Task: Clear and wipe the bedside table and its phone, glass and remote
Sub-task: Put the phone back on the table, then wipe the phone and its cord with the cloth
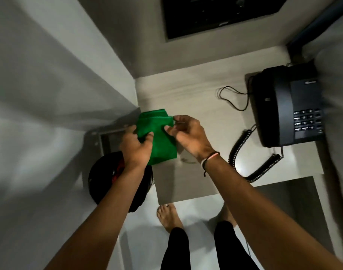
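Note:
A folded green cloth (157,133) hangs above the left end of the pale bedside table (196,106). My left hand (136,148) grips its lower left edge. My right hand (188,133) pinches its upper right corner between thumb and fingers. A black desk phone (289,108) sits at the table's right end, handset on its cradle. Its coiled cord (242,151) loops over the table's front edge. A thin black cable (233,98) curls behind the phone. No glass or remote shows.
A black round bin (106,180) with something red inside stands on the floor left of the table. A dark framed screen (221,14) hangs on the wall above. White walls close in on the left. My bare feet (168,217) stand on the pale floor.

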### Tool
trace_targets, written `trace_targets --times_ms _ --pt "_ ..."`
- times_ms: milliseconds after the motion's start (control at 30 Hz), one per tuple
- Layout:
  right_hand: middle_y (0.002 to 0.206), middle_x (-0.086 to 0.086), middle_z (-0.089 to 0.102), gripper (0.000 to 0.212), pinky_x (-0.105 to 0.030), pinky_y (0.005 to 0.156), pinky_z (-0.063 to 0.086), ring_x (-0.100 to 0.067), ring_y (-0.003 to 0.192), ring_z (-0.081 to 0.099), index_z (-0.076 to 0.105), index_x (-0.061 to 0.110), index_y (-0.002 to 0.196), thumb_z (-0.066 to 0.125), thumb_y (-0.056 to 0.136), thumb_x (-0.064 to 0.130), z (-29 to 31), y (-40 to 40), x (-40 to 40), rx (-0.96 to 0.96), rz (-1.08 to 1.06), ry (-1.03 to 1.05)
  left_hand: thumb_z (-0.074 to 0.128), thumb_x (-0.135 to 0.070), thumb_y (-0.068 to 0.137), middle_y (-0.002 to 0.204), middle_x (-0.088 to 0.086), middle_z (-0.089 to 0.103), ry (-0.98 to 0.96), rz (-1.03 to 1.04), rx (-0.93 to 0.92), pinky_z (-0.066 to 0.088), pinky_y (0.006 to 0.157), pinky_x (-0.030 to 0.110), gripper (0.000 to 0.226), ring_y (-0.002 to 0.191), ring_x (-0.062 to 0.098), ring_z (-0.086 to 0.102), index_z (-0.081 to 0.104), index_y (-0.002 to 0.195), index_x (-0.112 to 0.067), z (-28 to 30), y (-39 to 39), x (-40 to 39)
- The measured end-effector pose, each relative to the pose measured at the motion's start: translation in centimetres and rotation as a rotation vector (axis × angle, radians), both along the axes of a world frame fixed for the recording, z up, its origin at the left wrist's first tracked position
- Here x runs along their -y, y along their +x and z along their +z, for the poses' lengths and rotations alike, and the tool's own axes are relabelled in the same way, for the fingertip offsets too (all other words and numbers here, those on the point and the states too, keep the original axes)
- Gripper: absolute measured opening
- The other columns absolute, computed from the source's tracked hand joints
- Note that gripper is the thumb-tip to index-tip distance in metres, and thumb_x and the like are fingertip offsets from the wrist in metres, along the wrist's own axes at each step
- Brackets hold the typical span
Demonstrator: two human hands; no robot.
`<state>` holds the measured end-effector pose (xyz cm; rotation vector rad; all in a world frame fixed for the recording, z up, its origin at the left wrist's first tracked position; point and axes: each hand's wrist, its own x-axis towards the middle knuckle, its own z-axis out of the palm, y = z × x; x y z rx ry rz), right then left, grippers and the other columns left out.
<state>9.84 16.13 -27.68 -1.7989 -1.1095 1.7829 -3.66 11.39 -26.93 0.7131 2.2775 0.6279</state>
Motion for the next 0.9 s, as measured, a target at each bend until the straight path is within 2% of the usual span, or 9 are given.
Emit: trace_targets --times_ms 133,267,300,433,533,600,700,800,900 --pt "0.098 -0.014 0.071 0.033 -0.044 0.102 0.056 -0.030 0.097 0.072 0.066 0.012 0.099 0.088 0.075 0.009 -0.3 -1.2 -0.2 -0.084 -0.073 -0.098 0.077 -0.004 0.084 0.112 0.017 0.074 0.004 0.157 0.174 0.057 0.090 0.033 0.037 0.090 0.021 0.068 0.067 0.119 -0.003 -0.1 -1.2 -0.1" --pt "0.108 -0.023 0.072 0.042 -0.018 0.066 0.059 -0.010 0.074 0.072 0.065 -0.011 0.122 0.078 0.083 -0.003 1.1 -0.7 1.4 -0.254 0.012 -0.163 0.066 0.012 0.087 0.110 0.018 0.070 0.110 0.194 0.353 0.057 0.074 0.020 0.036 0.073 0.011 0.070 0.063 0.122 0.007 0.3 -1.4 1.0" --pt "0.108 -0.023 0.073 0.039 -0.017 0.066 0.058 -0.009 0.073 0.073 0.066 -0.011 0.121 0.076 0.085 -0.003 1.5 -0.3 1.7 -0.279 0.012 -0.158 0.065 0.013 0.087 0.109 0.018 0.069 0.139 0.184 0.394 0.058 0.074 0.019 0.035 0.071 0.007 0.071 0.062 0.122 0.008 0.8 -1.0 1.2" --pt "0.127 -0.027 0.069 0.047 -0.046 0.103 0.055 -0.037 0.116 0.069 0.063 -0.007 0.126 0.078 0.083 0.005 2.5 3.1 1.7 -0.416 -0.111 -0.104 0.071 0.009 0.083 0.117 0.024 0.071 0.236 0.213 0.637 0.053 0.103 0.047 0.043 0.107 0.033 0.070 0.061 0.124 0.007 2.8 1.8 0.4" --pt "0.126 -0.018 0.072 0.049 -0.046 0.102 0.055 -0.032 0.116 0.069 0.063 0.003 0.129 0.077 0.083 0.005 3.5 7.3 1.0 -0.476 -0.177 -0.073 0.081 0.000 0.070 0.110 0.017 0.074 0.313 0.095 0.810 0.056 0.097 0.040 0.052 0.103 0.028 0.071 0.063 0.119 -0.001 4.6 6.0 -1.5" --pt "0.122 -0.013 0.074 0.043 -0.041 0.098 0.058 -0.028 0.113 0.071 0.065 0.005 0.128 0.074 0.086 0.001 4.3 10.7 0.2 -0.437 -0.229 -0.015 0.083 -0.006 0.070 0.102 0.010 0.076 0.366 -0.043 0.747 0.059 0.088 0.027 0.047 0.093 0.016 0.073 0.065 0.114 -0.005 4.8 9.2 -3.1" --pt "0.122 -0.014 0.074 0.045 -0.039 0.096 0.059 -0.029 0.114 0.071 0.060 -0.001 0.129 0.073 0.087 0.001 5.9 16.2 -1.5 -0.278 -0.290 0.166 0.075 -0.018 0.085 0.098 0.000 0.071 0.444 -0.290 0.417 0.053 0.078 0.012 0.033 0.089 0.002 0.068 0.066 0.117 -0.012 4.4 13.2 -5.0" --pt "0.089 0.013 0.079 0.024 -0.028 0.081 0.062 -0.003 0.088 0.074 0.068 0.015 0.102 0.069 0.089 -0.006 7.8 21.4 -4.8 -0.028 -0.326 0.453 0.061 -0.036 0.096 0.131 0.010 0.061 0.505 -0.619 -0.042 0.049 0.102 0.031 0.051 0.119 0.022 0.060 0.053 0.141 -0.013 2.6 15.8 -6.5" --pt "0.094 0.004 0.075 0.031 -0.046 0.087 0.059 -0.012 0.093 0.069 0.069 0.015 0.103 0.059 0.080 -0.003 7.9 25.0 -9.0 0.248 -0.222 0.762 0.042 -0.056 0.099 0.159 0.020 0.036 0.392 -1.006 -0.394 0.034 0.119 0.049 0.071 0.146 0.035 0.038 0.028 0.158 -0.019 0.7 18.0 -7.6"
